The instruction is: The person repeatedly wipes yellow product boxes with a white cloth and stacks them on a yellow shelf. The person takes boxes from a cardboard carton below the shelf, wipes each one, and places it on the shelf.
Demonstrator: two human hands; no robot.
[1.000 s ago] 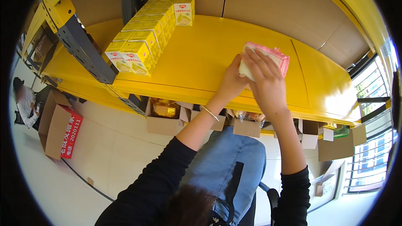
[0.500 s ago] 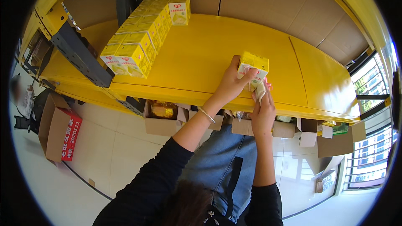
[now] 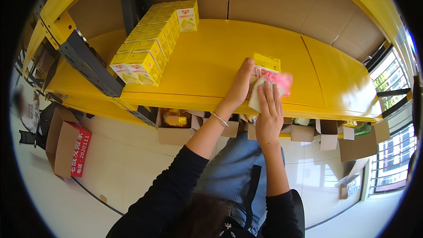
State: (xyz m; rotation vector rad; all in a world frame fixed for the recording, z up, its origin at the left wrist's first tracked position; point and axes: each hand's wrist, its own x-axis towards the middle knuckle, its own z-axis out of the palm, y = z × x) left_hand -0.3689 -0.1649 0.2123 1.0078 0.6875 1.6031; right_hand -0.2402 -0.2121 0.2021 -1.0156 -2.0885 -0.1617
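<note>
A small yellow-and-white drink carton pack (image 3: 267,63) stands near the front edge of the yellow shelf. My left hand (image 3: 240,83) grips its left side, thumb up along the edge and the other fingers hidden. Against the pack's front face, my right hand (image 3: 269,117) presses a white-and-pink cloth (image 3: 256,98) with fingers held straight. The cloth's pink part is blurred and, with the hand, covers most of that face. To the left, matching cartons (image 3: 152,44) are lined up in a block on the shelf.
A dark grey shelf post (image 3: 88,64) rises at the left, and cardboard (image 3: 273,4) backs the shelf. Opened cardboard boxes (image 3: 176,134) sit below its front edge. A brown-and-red carton box (image 3: 66,145) stands on the floor at left. Barred windows (image 3: 390,158) are at right.
My right hand has flattened and spread the cloth over the pack's front face, where it was bunched below. My left hand still grips the pack. The whole view has shifted slightly.
</note>
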